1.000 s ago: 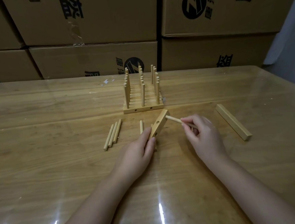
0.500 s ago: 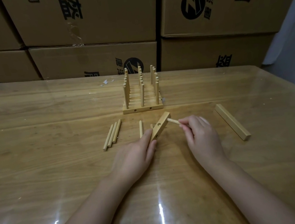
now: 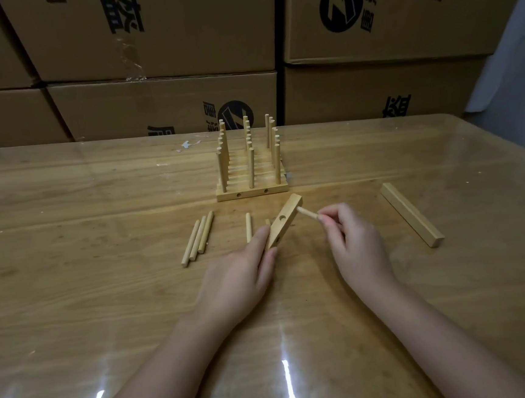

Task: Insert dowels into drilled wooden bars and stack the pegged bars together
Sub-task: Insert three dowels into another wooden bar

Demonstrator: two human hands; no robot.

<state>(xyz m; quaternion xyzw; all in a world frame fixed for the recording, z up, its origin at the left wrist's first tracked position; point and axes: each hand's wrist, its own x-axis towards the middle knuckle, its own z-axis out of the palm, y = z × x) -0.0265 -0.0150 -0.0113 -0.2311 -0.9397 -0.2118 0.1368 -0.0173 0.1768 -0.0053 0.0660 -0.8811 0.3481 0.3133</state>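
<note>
My left hand (image 3: 242,270) gripped the drilled bar (image 3: 283,220) by its near end, far end tilted up off the table (image 3: 105,307). My right hand (image 3: 357,244) pinched a dowel (image 3: 308,212), tip against the bar's right face. The pegged stack (image 3: 250,174) stood just behind. Loose dowels (image 3: 199,237) lay to the left, a spare bar (image 3: 412,217) to the right.

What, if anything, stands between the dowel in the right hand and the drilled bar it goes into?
Nothing visible. The right hand pinches the dowel, whose free end meets the bar at its upper part, on its right side. The left hand grips the bar's lower end, clear of that spot. The receiving hole itself is hidden.
</note>
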